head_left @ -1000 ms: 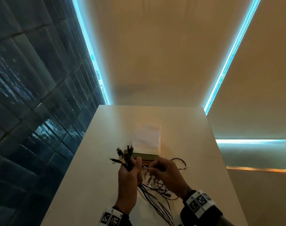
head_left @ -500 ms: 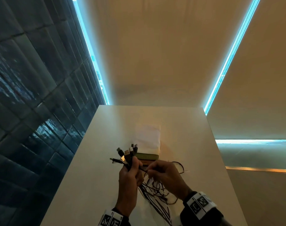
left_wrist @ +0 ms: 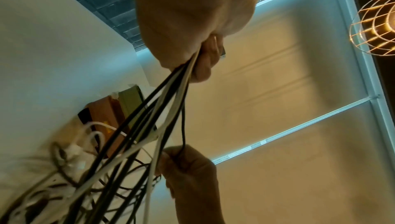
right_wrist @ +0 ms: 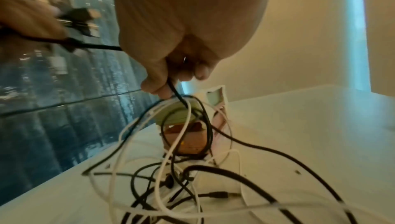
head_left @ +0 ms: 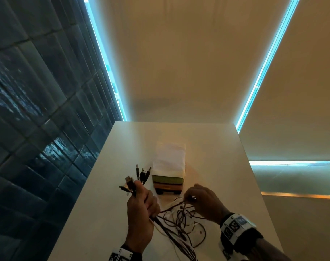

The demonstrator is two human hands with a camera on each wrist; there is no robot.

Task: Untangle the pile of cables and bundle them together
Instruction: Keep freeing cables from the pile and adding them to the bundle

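My left hand (head_left: 141,202) grips a bunch of black and white cables (left_wrist: 171,96) above the white table, with their plug ends (head_left: 139,176) fanning out above the fist. The cables hang down into a tangled pile (head_left: 181,223) on the table between my wrists. My right hand (head_left: 198,200), to the right of the left, pinches a thin black cable (right_wrist: 175,92) that rises from the tangle (right_wrist: 181,177). In the left wrist view the right hand (left_wrist: 188,168) holds that black strand below the left hand's (left_wrist: 192,25) bunch.
A stack of flat things (head_left: 168,178), white on top with green and orange layers below, lies on the table (head_left: 216,157) just beyond my hands. A dark tiled wall (head_left: 38,129) runs along the left. The table's right edge (head_left: 254,185) drops off.
My right hand has drawn away from the left hand to the right and down, pulling a thin black cable with it. The left hand has risen slightly with its bunch.
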